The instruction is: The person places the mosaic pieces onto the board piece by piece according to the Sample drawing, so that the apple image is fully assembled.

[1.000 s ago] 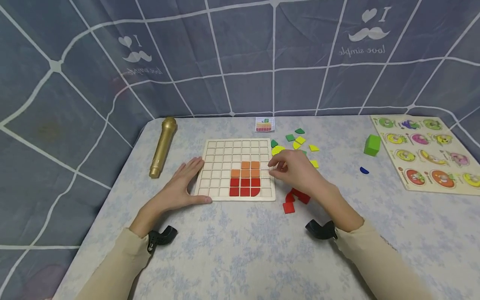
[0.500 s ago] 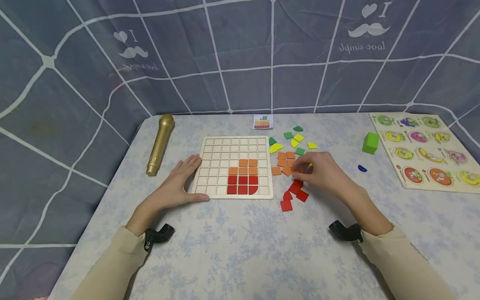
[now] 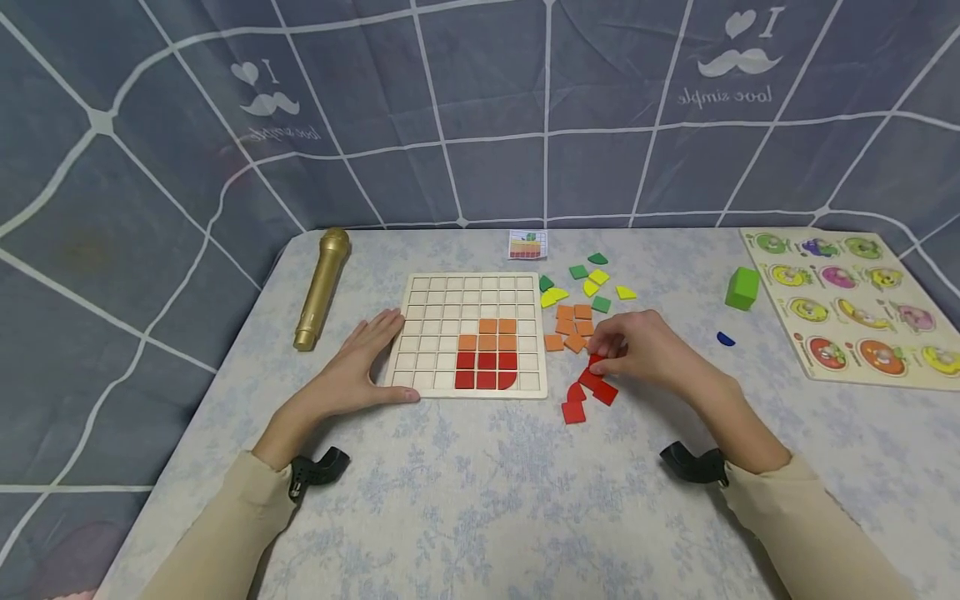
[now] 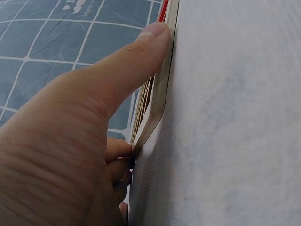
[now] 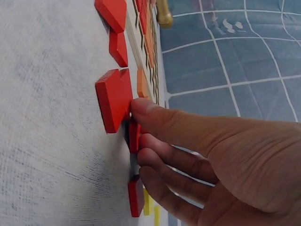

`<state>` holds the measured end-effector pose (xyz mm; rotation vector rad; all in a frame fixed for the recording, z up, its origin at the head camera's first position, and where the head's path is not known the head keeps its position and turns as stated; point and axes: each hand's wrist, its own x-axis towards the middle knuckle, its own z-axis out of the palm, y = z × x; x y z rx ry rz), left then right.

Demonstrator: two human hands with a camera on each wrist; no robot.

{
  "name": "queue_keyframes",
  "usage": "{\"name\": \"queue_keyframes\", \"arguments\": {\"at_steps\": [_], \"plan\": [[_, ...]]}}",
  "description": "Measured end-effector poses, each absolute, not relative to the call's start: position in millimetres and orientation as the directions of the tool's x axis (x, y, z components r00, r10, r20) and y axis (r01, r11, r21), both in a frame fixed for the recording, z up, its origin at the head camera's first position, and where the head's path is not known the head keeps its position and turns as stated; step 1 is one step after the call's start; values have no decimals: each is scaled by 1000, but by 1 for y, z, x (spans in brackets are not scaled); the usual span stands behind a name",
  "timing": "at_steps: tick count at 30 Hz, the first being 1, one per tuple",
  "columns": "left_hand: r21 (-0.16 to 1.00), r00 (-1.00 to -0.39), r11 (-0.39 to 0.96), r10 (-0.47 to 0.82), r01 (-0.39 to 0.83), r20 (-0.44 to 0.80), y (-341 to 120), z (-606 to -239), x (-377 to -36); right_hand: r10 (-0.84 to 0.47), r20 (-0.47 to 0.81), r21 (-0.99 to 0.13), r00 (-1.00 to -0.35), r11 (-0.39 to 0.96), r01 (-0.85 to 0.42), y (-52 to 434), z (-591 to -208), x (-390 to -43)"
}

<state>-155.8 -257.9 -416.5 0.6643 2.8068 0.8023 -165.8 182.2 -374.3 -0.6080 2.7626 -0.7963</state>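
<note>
Two hands are at work in my head view: my left hand [image 3: 358,375] lies flat and relaxed against the near left corner of the wooden grid board [image 3: 438,333], fingers straight along its left edge, thumb along the front edge. My right hand [image 3: 645,350] sits to the right of the board, fingers curled down onto a red tile [image 3: 596,360] at the top of the small heap of red tiles [image 3: 588,392]; that tile lies right under my fingertips, just below the loose orange tiles [image 3: 572,325]. Farther back I see yellow and green pieces [image 3: 592,282], a pattern card [image 3: 527,244], a gold microphone [image 3: 322,287] to the left, and a green cube [image 3: 742,288], a blue piece [image 3: 724,338] and a fruit peg puzzle [image 3: 847,304] to the right. From my left wrist view, the thumb [image 4: 127,66] presses straight along the board's edge [image 4: 162,89], the other fingers tucked against its side below, nothing gripped. From my right wrist view, the fingertips [image 5: 146,113] pinch the red tile [image 5: 133,135] against the tablecloth, the thumb's tip touching a bigger-looking red tile [image 5: 114,99] beside it; another red piece [image 5: 136,195] lies under the lower fingers, and more red tiles [image 5: 115,28] lie beyond, near the board's rim.
</note>
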Motion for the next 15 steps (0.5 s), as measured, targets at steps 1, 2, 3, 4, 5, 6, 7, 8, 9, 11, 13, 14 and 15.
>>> {"name": "queue_keyframes", "arguments": {"at_steps": [1, 2, 3, 4, 5, 6, 7, 8, 9, 11, 13, 14, 15], "plan": [[532, -891, 759, 453, 375, -19, -258, -417, -156, -437, -81, -547, -896, 771, -327, 182, -374, -166], [531, -891, 760, 453, 375, -20, -258, -417, -156, -432, -83, -546, -898, 773, -322, 181, -374, -166], [530, -891, 760, 453, 376, -18, -259, -417, -156, -426, -87, -543, -900, 778, -316, 181, -374, -166], [529, -891, 761, 453, 376, -18, -259, -417, -156, -419, -91, -539, -903, 784, -309, 180, -374, -167], [529, -892, 761, 452, 375, -18, -259, -417, -156, -412, -95, -536, -906, 789, -302, 180, -374, -167], [529, -892, 761, 451, 374, -18, -259, -417, -156, -405, -99, -534, -909, 793, -295, 180, -374, -167], [529, -892, 762, 451, 374, -19, -259, -417, -156, -400, -103, -531, -911, 796, -289, 180, -374, -167], [529, -893, 762, 450, 374, -18, -259, -417, -156, -395, -107, -531, -912, 798, -284, 180, -374, -167], [529, -893, 762, 450, 374, -17, -259, -417, -156, -393, -111, -534, -913, 798, -279, 181, -374, -167], [529, -893, 762, 449, 373, -17, -259, -417, -156, -393, -114, -546, -913, 792, -273, 181, -375, -167], [527, -892, 762, 451, 375, -17, -259, -418, -156, -394, -116, -560, -912, 784, -268, 182, -377, -168], [527, -892, 762, 452, 376, -16, -259, -418, -156, -393, -118, -566, -912, 781, -263, 182, -377, -168], [528, -891, 761, 454, 378, -16, -259, -418, -156, -393, -118, -573, -912, 777, -261, 183, -378, -168]]}}
